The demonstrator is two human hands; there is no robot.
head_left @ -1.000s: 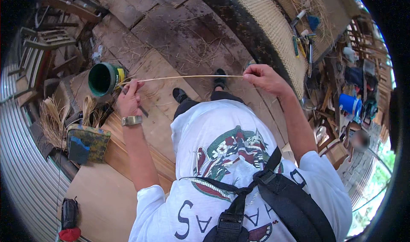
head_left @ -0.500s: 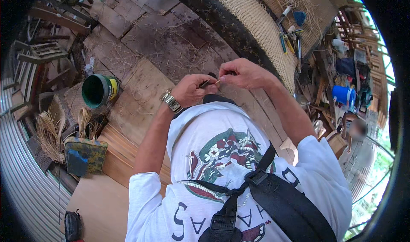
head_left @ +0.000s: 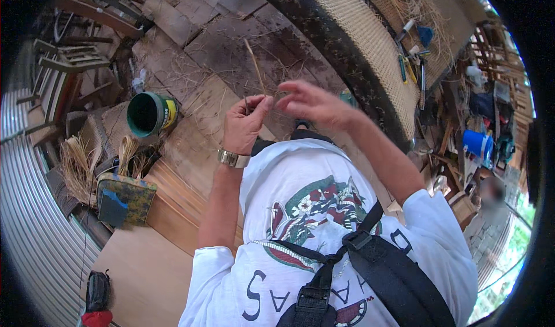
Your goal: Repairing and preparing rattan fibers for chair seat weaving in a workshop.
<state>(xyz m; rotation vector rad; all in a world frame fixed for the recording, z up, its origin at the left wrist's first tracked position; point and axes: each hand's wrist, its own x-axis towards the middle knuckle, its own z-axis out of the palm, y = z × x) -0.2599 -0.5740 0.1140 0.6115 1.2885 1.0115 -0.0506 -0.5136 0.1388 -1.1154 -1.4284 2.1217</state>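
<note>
My left hand (head_left: 244, 126), with a metal watch on the wrist, pinches a thin tan cane strip (head_left: 254, 65) between thumb and fingers. The strip slants up and away from the fingertips. A small dark, slender thing (head_left: 247, 106) also shows at these fingers; its kind is unclear. Just to the right, my right hand (head_left: 319, 104) is slightly blurred, its fingers stretched out and apart from the strip, with nothing seen in them.
A woven cane panel in a dark frame (head_left: 329, 49) lies at the upper right, with hand tools (head_left: 411, 67) and loose fibres on it. At left stand a green bucket (head_left: 145, 114), cane bundles (head_left: 78, 162) and wooden furniture parts (head_left: 72, 61). A blue container (head_left: 477, 144) is at far right.
My hands were together at the strip; now my right hand has come off it with fingers extended. My left hand has turned upright, and the strip shows at length.
</note>
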